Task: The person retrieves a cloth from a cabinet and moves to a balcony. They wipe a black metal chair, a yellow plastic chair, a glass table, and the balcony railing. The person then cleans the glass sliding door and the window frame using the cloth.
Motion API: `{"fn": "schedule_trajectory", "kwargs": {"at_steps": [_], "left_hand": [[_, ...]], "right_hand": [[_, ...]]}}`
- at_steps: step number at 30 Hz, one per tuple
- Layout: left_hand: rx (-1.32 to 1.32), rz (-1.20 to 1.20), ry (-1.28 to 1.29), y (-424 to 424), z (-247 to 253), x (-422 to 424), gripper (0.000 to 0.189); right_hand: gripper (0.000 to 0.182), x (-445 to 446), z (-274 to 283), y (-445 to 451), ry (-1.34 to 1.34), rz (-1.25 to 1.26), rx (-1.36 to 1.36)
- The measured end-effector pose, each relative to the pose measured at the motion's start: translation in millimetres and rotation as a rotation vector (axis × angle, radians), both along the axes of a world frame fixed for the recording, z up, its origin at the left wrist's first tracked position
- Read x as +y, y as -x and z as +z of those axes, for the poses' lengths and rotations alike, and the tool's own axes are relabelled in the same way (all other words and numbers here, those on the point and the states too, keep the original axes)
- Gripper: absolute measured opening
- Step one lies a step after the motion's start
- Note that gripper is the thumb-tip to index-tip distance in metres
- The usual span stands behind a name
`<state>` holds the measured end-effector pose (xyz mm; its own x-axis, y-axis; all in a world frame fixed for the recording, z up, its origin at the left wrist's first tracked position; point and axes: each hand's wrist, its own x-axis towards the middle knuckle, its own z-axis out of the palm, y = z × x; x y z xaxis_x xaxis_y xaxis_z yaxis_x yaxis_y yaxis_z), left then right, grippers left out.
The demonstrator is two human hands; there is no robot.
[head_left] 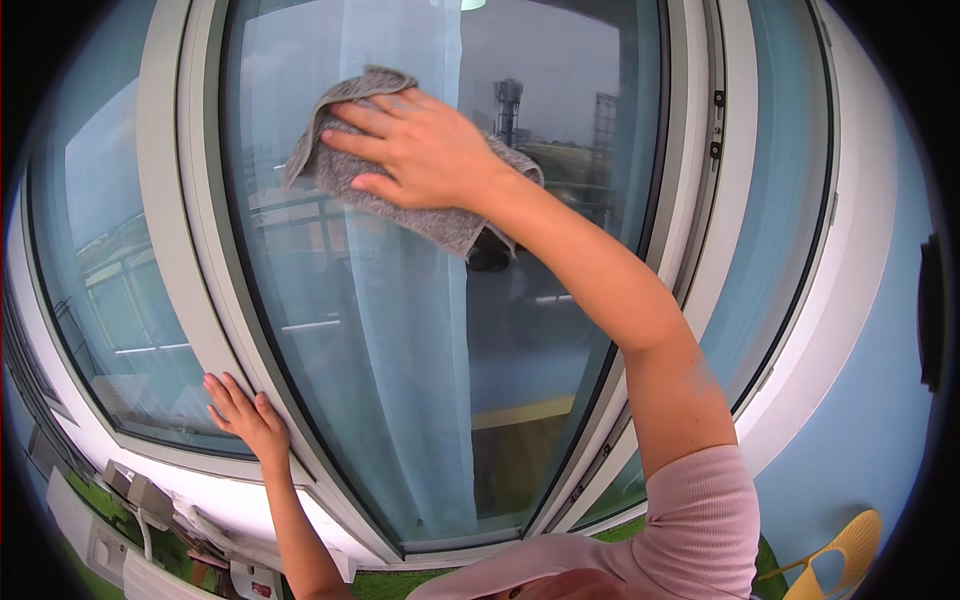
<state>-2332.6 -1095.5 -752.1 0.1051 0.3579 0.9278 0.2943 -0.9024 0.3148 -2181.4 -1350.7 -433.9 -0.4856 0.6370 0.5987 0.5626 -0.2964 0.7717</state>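
My right hand [405, 150] lies flat over a grey terry cloth [427, 225], pressing it to the upper part of a glass door pane [390, 390]. The cloth's upper left edge is folded up around the fingertips, and its other end hangs out past my wrist. Low on the left, my left hand [251, 420] rests with fingers spread on the white door frame [217, 315], holding nothing. Behind the glass hangs a sheer pale blue curtain [412, 420]. Reflections of a tower, a railing and the sky show in the pane.
A second glass pane [112, 300] stands to the left. A frame with latch hardware [716, 124] runs along the right. Below left are white appliances with a knob [105, 551]. A yellow chair [847, 547] stands at lower right by a blue wall [847, 420], above green artificial turf [390, 583].
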Motion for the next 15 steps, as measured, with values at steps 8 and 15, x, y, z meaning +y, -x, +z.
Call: {"fn": "schedule_trajectory", "kwargs": {"at_steps": [8, 15], "left_hand": [[-0.030, -0.077, 0.011, -19, -5, -17, 0.061], [-0.026, -0.056, -0.039, -5, 1, -3, 0.061]], "right_hand": [[0.050, -146, 224, -71, -1.007, -0.464, -0.016], [0.046, 71, 25, 16, -0.074, 0.038, -0.212]]}}
